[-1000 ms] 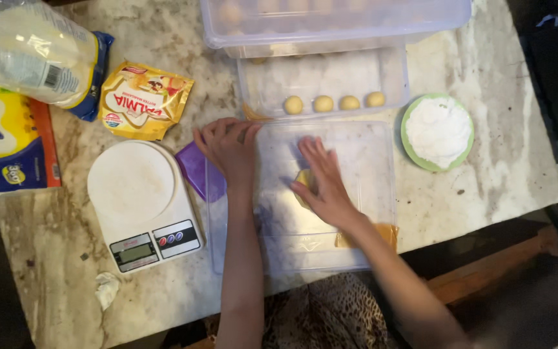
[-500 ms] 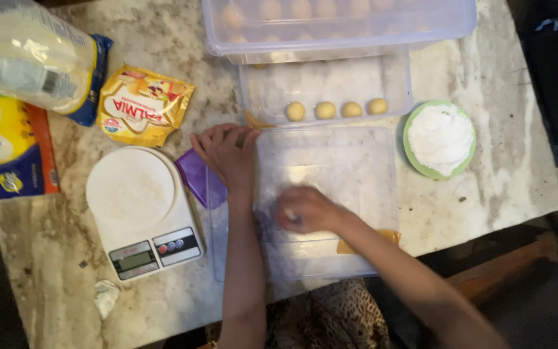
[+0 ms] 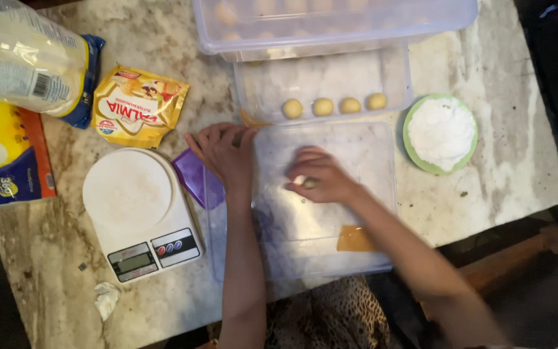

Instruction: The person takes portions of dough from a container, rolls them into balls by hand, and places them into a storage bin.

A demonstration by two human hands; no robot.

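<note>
Four dough balls [image 3: 332,105] in the shallow tray [image 3: 395,71], perhaps a fifth under the right hand [image 3: 321,179]. One scale [image 3: 138,213], one green bowl [image 3: 441,132], three packages [image 3: 138,105], two hands.

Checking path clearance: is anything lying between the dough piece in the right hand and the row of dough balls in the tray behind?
Nothing visible. The right hand holds the dough piece over the clear lid; only bare lid and tray floor separate it from the dough balls.

Veined marble table [image 3: 498,174] — glossy; clear plastic tray [image 3: 330,226]; shiny foil packet [image 3: 138,106].
</note>
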